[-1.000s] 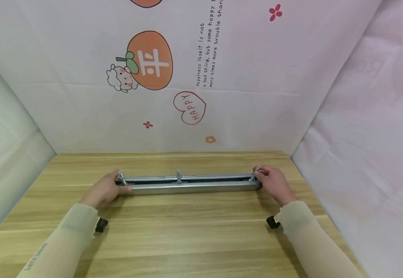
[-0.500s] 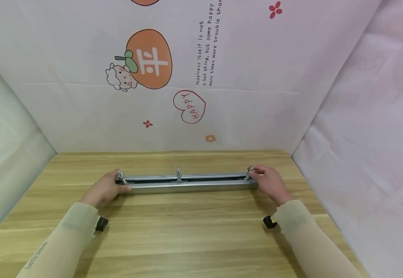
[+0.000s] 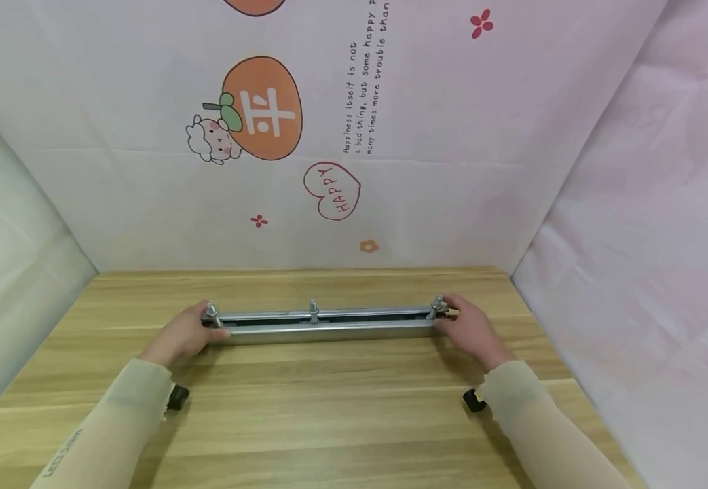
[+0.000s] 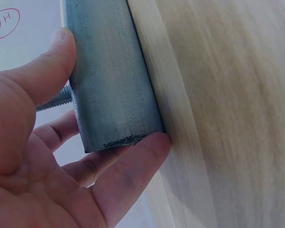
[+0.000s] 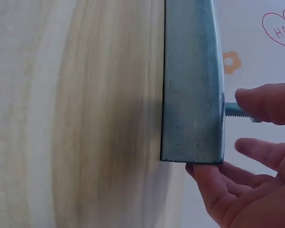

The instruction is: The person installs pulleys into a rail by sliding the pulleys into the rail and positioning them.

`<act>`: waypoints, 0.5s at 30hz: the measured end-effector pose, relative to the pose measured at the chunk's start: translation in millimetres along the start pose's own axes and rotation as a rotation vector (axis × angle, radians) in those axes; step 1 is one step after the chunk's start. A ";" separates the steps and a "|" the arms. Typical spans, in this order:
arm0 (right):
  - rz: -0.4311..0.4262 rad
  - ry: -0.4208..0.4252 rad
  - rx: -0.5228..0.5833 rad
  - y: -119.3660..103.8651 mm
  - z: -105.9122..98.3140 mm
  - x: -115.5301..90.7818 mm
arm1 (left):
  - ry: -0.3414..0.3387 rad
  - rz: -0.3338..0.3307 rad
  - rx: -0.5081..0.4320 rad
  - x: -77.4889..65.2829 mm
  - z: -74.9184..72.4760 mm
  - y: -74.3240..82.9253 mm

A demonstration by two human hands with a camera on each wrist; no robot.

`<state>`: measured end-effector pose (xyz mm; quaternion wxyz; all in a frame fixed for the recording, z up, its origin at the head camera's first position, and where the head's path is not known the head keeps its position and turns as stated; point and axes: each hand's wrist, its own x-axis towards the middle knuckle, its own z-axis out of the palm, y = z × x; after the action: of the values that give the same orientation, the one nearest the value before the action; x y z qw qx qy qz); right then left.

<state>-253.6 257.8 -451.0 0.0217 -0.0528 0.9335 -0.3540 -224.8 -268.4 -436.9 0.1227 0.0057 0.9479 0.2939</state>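
Observation:
A grey metal strut channel [image 3: 341,332] lies crosswise on the wooden table, its slot facing up. Three threaded bolts rise from it: a left bolt [image 3: 214,314], a middle bolt [image 3: 313,310] and a right bolt [image 3: 436,308]. My left hand [image 3: 185,333] grips the channel's left end, thumb on the near upper edge and fingers at the end face. At the opposite end, my right hand [image 3: 472,331] has its thumb beside the right bolt [image 5: 237,110], and a fingertip touches the end face. Index finger and thumb stand apart; whether the thumb touches the bolt I cannot tell.
The wooden table [image 3: 329,421] meets a printed white cloth backdrop [image 3: 439,217] close behind the channel. More white cloth hangs at left and right. A small black device [image 3: 178,396] sits at the left wrist, another black device [image 3: 474,400] at the right.
The right bolt has shifted left along the slot from the channel's right end. My right hand moved left with it, then its fingers spread from the bolt. The left hand stays in place.

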 end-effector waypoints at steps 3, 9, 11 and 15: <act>0.000 0.009 -0.074 0.7 -0.2 -0.8 | -0.003 -0.006 -0.003 1.1 0.7 0.4; 0.008 0.000 -0.153 -4.3 -2.9 -2.0 | -0.002 -0.012 -0.009 2.0 2.2 -0.6; 0.004 0.000 -0.169 -4.9 -3.7 -3.0 | 0.002 -0.008 -0.007 1.7 2.3 -1.1; -0.016 -0.001 -0.207 -2.7 -4.3 -6.1 | 0.010 0.011 0.001 0.4 2.9 -1.1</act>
<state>-247.6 259.3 -446.0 0.0136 -0.0624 0.9647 -0.2556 -224.5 -267.7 -439.9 0.1164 0.0094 0.9486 0.2941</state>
